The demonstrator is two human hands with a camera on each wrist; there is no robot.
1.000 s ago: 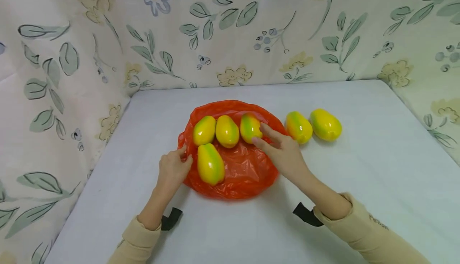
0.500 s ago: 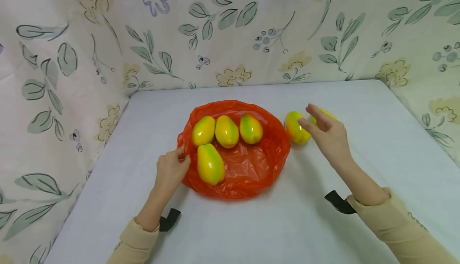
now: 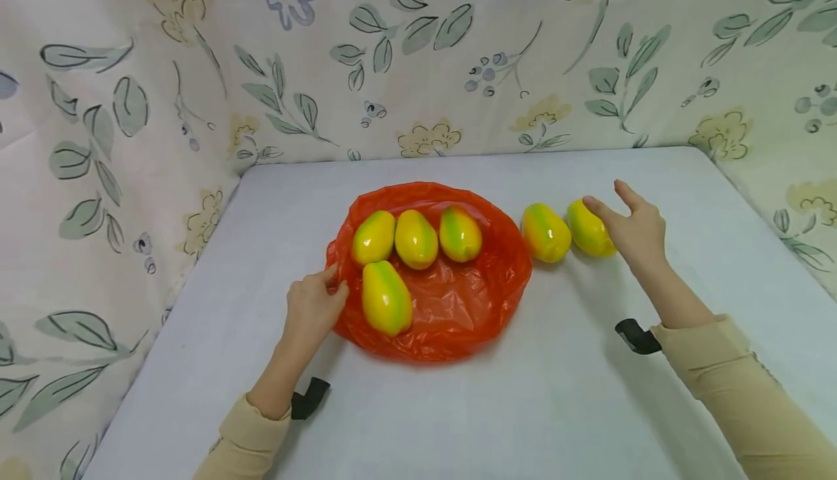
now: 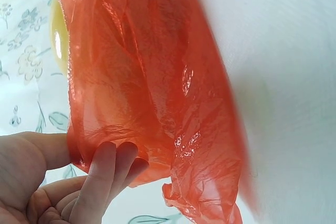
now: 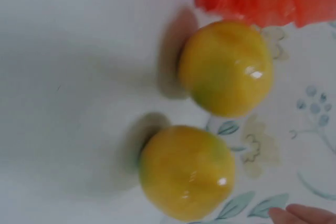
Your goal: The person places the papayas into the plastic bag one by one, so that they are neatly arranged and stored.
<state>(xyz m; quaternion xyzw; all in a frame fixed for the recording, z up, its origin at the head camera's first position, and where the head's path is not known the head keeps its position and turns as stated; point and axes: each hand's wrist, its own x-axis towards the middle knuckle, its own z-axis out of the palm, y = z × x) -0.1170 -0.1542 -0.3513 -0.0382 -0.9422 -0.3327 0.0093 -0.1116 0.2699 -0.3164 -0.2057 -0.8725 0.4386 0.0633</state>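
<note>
A red plastic bag (image 3: 458, 306) lies spread open on the white table, its rim turned up around several glossy yellow-green fruits (image 3: 387, 298) shaped like mangoes or small papayas. My left hand (image 3: 314, 309) pinches the bag's left rim; in the left wrist view the bag film (image 4: 131, 77) passes between thumb and fingers. To the right of the bag lie two more such fruits, a nearer one (image 3: 546, 233) and a far-right one (image 3: 588, 229). My right hand (image 3: 637, 229) holds nothing; its thumb and fingers are spread at the far-right fruit, overlapping it in the head view.
The white table (image 3: 497, 422) runs back to a wall of floral cloth (image 3: 418, 51), which also covers the left and right sides. Black straps (image 3: 310, 398) hang at both wrists below beige sleeves.
My right hand has left the rightmost fruit in the bag and moved right, past the first loose fruit, to the far-right one. The left hand keeps its hold on the rim.
</note>
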